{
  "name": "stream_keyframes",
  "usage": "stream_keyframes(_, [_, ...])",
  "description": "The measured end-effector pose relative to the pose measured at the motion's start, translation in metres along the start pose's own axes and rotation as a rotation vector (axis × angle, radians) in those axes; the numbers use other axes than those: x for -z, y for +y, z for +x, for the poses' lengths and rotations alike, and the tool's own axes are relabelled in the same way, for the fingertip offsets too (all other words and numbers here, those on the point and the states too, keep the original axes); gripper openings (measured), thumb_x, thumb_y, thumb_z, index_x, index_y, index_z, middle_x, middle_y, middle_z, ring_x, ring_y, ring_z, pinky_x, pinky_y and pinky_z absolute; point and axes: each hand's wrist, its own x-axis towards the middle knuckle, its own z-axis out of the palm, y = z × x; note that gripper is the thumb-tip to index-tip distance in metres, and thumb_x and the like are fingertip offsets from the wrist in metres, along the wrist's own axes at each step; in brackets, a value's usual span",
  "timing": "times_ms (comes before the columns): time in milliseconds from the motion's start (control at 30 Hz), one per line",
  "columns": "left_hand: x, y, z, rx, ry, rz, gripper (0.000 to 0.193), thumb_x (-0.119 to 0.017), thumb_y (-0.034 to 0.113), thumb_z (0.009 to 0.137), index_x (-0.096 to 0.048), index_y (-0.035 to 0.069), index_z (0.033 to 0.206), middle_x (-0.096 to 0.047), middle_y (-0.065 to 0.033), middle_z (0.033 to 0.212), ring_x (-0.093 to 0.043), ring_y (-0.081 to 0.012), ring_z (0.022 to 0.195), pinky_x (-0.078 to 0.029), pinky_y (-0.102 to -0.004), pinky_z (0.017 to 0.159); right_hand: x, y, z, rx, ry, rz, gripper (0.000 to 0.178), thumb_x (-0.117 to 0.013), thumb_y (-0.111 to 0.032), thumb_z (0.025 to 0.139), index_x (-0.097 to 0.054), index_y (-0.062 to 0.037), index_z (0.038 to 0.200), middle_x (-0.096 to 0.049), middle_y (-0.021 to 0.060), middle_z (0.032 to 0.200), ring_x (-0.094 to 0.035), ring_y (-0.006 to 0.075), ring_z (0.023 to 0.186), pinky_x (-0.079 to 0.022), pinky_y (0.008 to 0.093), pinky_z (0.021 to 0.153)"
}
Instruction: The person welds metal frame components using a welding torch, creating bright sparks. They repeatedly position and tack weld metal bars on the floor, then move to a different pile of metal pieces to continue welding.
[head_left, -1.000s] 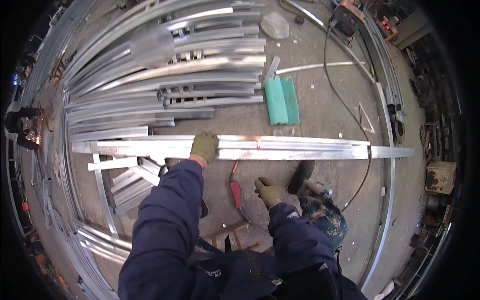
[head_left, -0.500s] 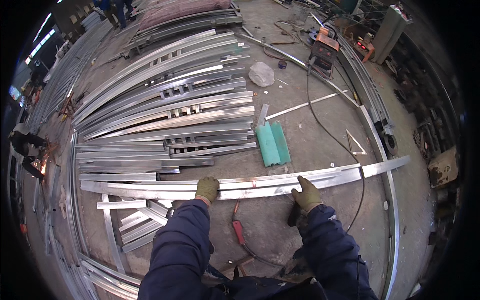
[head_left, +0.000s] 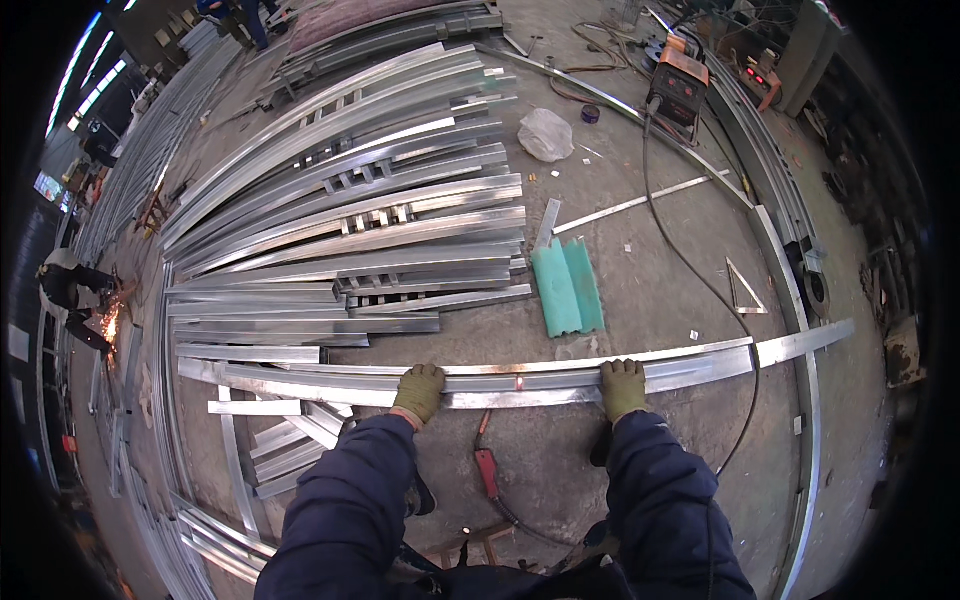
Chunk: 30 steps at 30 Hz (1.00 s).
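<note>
Both my hands wear olive-green work gloves and grip long silver metal profiles (head_left: 480, 384) that lie side by side across the floor in front of me. My left hand (head_left: 418, 392) has its fingers curled over the far edge, left of the middle. Farther right, my right hand (head_left: 624, 388) is closed over the same profiles. A small reddish mark shows on the metal between the hands. Just below, a red-handled welding torch (head_left: 486, 470) lies on the floor with its cable trailing toward me.
Many silver profiles (head_left: 400, 225) are stacked at far left. A green sheet (head_left: 568, 288), a crumpled plastic bag (head_left: 546, 135) and an orange-black welding machine (head_left: 680, 82) lie beyond. A cable (head_left: 690, 260) crosses the right end of the profiles. Sparks fly beside another person (head_left: 72, 290) at far left.
My right hand has gone from thumb raised at the near edge to fingers wrapped over the profiles. The far strip now sits slightly more apart. The whole view has shifted a little.
</note>
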Motion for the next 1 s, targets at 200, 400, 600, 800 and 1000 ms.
stream_keyframes(200, [0.034, 0.005, 0.013, -0.002, -0.122, -0.089, 0.04, -0.078, 0.021, 0.08, -0.068, 0.01, 0.116, -0.066, -0.0136, 0.12, -0.063, -0.037, 0.117, -0.053, -0.0476, 0.098, 0.01, 0.022, 0.011, 0.011, -0.094, 0.049, 0.035, -0.08, -0.036, 0.082, -0.073, -0.015, 0.108, -0.072, 0.0084, 0.112, -0.066, 0.0309, 0.113, -0.047, 0.0495, 0.102])
stream_keyframes(400, [0.083, -0.014, -0.019, 0.052, -0.2, -0.097, 0.038, -0.08, 0.032, 0.081, -0.072, 0.009, 0.11, -0.068, -0.0148, 0.12, -0.065, -0.038, 0.115, -0.053, -0.0481, 0.097, 0.079, 0.017, 0.006, 0.098, -0.176, 0.163, 0.038, -0.083, -0.046, 0.076, -0.075, -0.0149, 0.097, -0.074, 0.0097, 0.101, -0.069, 0.0318, 0.105, -0.049, 0.0493, 0.094])
stream_keyframes(600, [0.187, -0.021, -0.07, 0.091, 0.01, -0.143, 0.037, -0.081, 0.03, 0.079, -0.072, 0.009, 0.108, -0.068, -0.0126, 0.116, -0.066, -0.0365, 0.112, -0.054, -0.0476, 0.095, 0.167, 0.079, -0.017, 0.204, 0.19, 0.174, 0.055, -0.088, -0.03, 0.068, -0.07, -0.0167, 0.118, -0.073, 0.0076, 0.112, -0.065, 0.0312, 0.111, -0.042, 0.0507, 0.104])
stream_keyframes(800, [0.245, -0.051, -0.194, 0.167, 0.272, -0.087, 0.05, -0.083, 0.029, 0.076, -0.071, 0.011, 0.121, -0.069, -0.0114, 0.119, -0.064, -0.0358, 0.114, -0.053, -0.0463, 0.097, 0.271, 0.1, -0.06, 0.155, 0.23, 0.172, 0.055, -0.092, -0.024, 0.063, -0.073, -0.0123, 0.113, -0.073, 0.0122, 0.115, -0.063, 0.0353, 0.116, -0.042, 0.0487, 0.108])
stream_keyframes(1000, [0.277, -0.049, -0.308, 0.275, 0.345, -0.108, 0.042, -0.083, 0.026, 0.074, -0.071, 0.01, 0.11, -0.07, -0.0112, 0.117, -0.064, -0.0348, 0.116, -0.052, -0.0455, 0.099, 0.322, 0.093, -0.108, 0.12, 0.197, 0.321, 0.054, -0.084, -0.01, 0.064, -0.074, -0.0041, 0.117, -0.072, 0.0175, 0.115, -0.068, 0.0366, 0.106, -0.055, 0.0443, 0.097])
